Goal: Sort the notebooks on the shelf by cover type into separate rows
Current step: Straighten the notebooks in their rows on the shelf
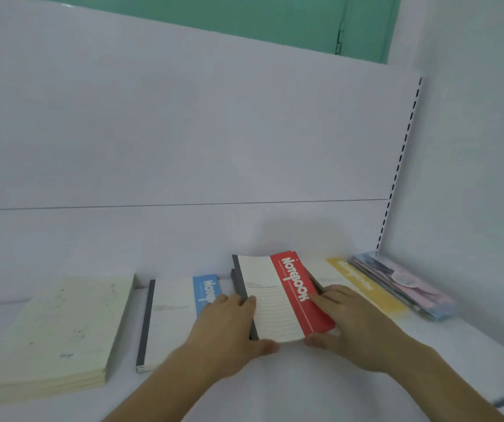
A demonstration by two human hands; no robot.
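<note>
A notebook with a red band and a white lined cover [278, 300] sits atop a small pile on the white shelf [275, 385]. My left hand [223, 330] grips its left edge and near corner. My right hand [348, 324] grips its right edge, fingers lying over the red band. Left of it lies a blue-banded notebook [174, 312] with a grey spine. A stack of cream-covered notebooks [58, 330] lies at the far left. To the right rests a yellow-banded notebook [363, 284], then a pile of picture-cover notebooks [403, 284].
A white back panel [183, 147] rises behind the shelf. A slotted upright [397, 184] and a white side wall close off the right. The shelf's front edge runs diagonally at lower right.
</note>
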